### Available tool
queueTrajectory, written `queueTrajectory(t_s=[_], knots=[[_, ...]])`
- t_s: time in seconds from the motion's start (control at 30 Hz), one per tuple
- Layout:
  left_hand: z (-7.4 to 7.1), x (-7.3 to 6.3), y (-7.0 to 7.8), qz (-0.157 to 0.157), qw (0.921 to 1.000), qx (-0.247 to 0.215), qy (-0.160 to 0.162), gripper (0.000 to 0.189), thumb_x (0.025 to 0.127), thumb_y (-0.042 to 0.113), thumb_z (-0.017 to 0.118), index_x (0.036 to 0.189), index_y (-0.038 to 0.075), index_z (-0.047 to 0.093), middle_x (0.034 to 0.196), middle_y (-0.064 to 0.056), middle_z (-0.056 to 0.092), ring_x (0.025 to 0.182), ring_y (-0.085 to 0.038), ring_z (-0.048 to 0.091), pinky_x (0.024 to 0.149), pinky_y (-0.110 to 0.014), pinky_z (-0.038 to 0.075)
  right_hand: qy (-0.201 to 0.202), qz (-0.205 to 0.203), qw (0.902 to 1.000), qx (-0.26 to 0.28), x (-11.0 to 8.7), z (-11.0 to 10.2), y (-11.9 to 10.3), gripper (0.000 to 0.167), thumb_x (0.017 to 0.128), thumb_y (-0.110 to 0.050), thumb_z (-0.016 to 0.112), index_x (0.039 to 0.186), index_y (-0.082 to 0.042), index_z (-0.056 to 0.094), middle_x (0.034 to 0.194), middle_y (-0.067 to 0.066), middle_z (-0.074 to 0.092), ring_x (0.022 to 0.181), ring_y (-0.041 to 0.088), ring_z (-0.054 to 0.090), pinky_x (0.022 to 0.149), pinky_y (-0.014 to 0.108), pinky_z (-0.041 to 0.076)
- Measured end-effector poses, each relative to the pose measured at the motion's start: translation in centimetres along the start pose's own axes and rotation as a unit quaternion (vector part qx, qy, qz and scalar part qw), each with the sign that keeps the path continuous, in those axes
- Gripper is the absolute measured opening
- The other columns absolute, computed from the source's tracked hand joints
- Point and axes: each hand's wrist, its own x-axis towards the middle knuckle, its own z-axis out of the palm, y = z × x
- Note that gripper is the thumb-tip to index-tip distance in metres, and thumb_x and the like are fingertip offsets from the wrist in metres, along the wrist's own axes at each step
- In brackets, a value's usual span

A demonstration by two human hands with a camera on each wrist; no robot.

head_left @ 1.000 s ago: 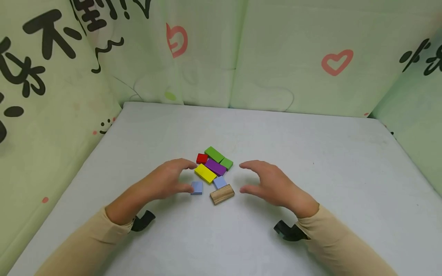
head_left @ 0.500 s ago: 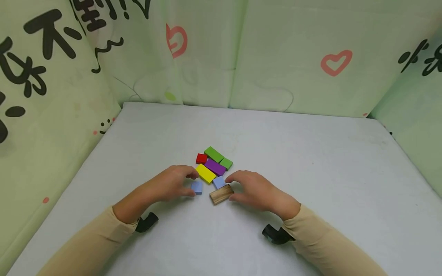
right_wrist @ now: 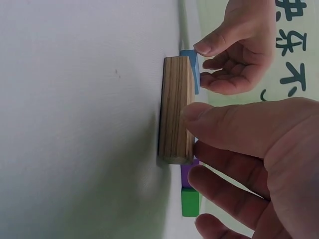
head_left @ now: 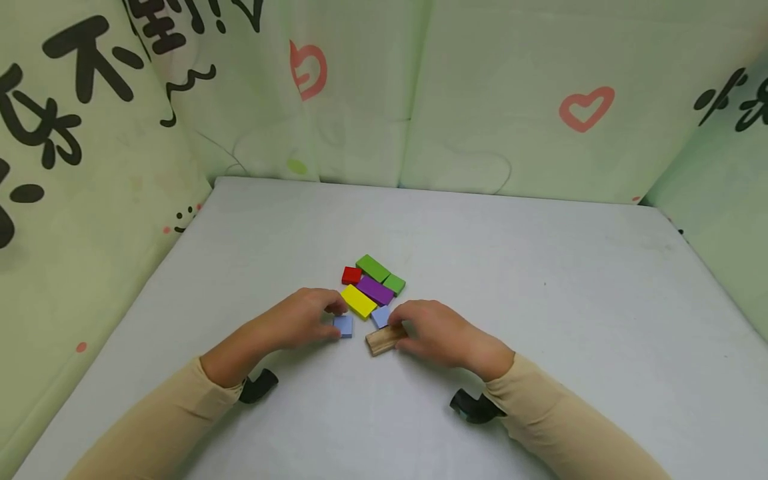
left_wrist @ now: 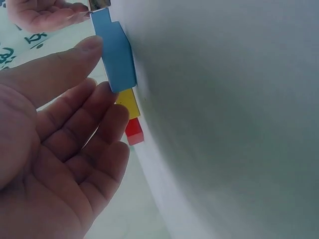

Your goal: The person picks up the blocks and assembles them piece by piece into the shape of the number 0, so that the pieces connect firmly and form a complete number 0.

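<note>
In the head view my left hand (head_left: 300, 320) has its thumb and fingers around a light blue block (head_left: 344, 327) lying flat on the table. The left wrist view shows the thumb (left_wrist: 89, 47) against this blue block (left_wrist: 118, 59), fingertips at its other end. My right hand (head_left: 447, 333) pinches a wood-grained block (head_left: 381, 341) between thumb and index finger; the hand hides its right end. In the right wrist view that wooden block (right_wrist: 175, 109) spans most of the thumb-to-finger gap. A second light blue block (head_left: 381, 317) lies just behind the wooden one.
Behind the hands lie a yellow block (head_left: 359, 302), a purple block (head_left: 375, 291), a red block (head_left: 351, 275), a long green block (head_left: 373, 268) and a short green block (head_left: 394, 285), close together. The white table (head_left: 540, 280) meets printed pale green cloth (head_left: 480, 100) at its back edge.
My right hand has moved left and closed its thumb and index finger on the wooden block. My left hand has drawn its fingers in around the blue block. The blocks stay in place.
</note>
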Motion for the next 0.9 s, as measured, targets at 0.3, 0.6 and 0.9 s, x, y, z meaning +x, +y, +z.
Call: queueTrajectory(t_s=[0.3,0.6,0.9], knots=[[0.00,0.08,0.01,0.007,0.9998,-0.003,-0.019,0.029,0.087,0.005,0.078,0.114,0.005,0.067,0.109,-0.001,0.068,0.106,-0.021,0.063,0.096,-0.037,0.051,-0.001,0.006,0.9999,0.015,-0.09,0.25,-0.02,0.019,0.087,-0.009,0.077,0.103,-0.008,0.067,0.092,-0.005,0.063,0.087,0.014,0.058,0.083,0.032,0.052],[-0.03,0.07,-0.17,0.010,0.9994,-0.021,-0.024,0.029,0.087,0.002,0.076,0.114,0.004,0.067,0.105,0.001,0.067,0.100,-0.020,0.062,0.092,-0.035,0.052,-0.018,0.024,0.9986,0.044,-0.17,0.56,-0.35,0.026,0.087,-0.011,0.077,0.111,-0.004,0.068,0.099,0.000,0.065,0.091,0.016,0.060,0.086,0.035,0.052],[0.04,0.13,-0.16,-0.001,0.9991,-0.018,-0.039,0.034,0.087,0.004,0.077,0.119,0.005,0.065,0.110,0.000,0.066,0.107,-0.020,0.060,0.098,-0.037,0.049,-0.018,0.018,0.9991,0.034,-0.13,0.73,-0.63,0.024,0.088,-0.013,0.077,0.109,-0.004,0.068,0.098,-0.001,0.066,0.089,0.015,0.060,0.084,0.034,0.051]])
